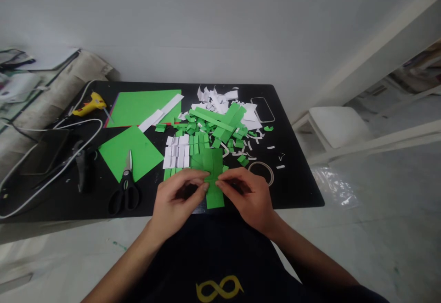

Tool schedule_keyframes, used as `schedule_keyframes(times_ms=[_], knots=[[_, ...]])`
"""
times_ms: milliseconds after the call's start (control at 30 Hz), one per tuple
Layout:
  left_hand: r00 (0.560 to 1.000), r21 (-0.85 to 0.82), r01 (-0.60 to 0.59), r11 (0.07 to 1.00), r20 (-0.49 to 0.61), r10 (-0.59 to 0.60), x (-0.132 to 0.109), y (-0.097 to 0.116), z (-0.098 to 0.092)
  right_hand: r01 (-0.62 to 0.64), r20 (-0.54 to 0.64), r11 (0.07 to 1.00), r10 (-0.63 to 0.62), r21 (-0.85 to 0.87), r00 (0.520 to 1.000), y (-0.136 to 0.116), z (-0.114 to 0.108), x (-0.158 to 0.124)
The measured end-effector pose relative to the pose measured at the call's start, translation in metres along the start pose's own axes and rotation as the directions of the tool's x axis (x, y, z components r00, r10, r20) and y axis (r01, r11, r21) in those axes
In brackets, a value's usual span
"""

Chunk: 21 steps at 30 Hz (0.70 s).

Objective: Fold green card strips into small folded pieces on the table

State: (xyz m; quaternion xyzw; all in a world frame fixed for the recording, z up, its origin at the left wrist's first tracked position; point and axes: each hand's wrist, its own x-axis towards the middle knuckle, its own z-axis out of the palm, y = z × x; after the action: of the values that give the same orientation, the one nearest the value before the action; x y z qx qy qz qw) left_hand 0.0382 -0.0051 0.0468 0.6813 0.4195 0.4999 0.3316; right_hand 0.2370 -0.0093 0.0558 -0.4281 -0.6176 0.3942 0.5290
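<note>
My left hand (179, 197) and my right hand (246, 197) meet at the near edge of a low black table (296, 188). Both pinch a green paper strip (214, 174) at its middle, fingertips almost touching. The strip's lower end hangs toward my lap. Just behind it lie rows of small folded white pieces (177, 154) and green pieces (198, 144).
Black-handled scissors (126, 186) lie on a green paper square (132, 151) at the left. A larger green sheet (144, 105), a yellow glue gun (89, 104), white cables, a pile of paper scraps (220, 115), a phone (262, 109) and a tape ring (262, 171) crowd the table.
</note>
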Motion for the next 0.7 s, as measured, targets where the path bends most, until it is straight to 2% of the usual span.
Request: schedule_keyframes(times_ms=[367,700], knots=[[0.998,-0.001,0.038,0.999,-0.046,-0.038,-0.0019,0.0034,-0.0026,0.027,0.0,1.0,-0.027,-0.005,1.0,0.0001,-0.0007,0.0001],[0.998,0.09,0.038,0.995,-0.051,-0.034,-0.0003,0.0087,-0.0028,0.103,-0.016,0.984,-0.106,-0.147,0.994,-0.0014,-0.0021,-0.001]])
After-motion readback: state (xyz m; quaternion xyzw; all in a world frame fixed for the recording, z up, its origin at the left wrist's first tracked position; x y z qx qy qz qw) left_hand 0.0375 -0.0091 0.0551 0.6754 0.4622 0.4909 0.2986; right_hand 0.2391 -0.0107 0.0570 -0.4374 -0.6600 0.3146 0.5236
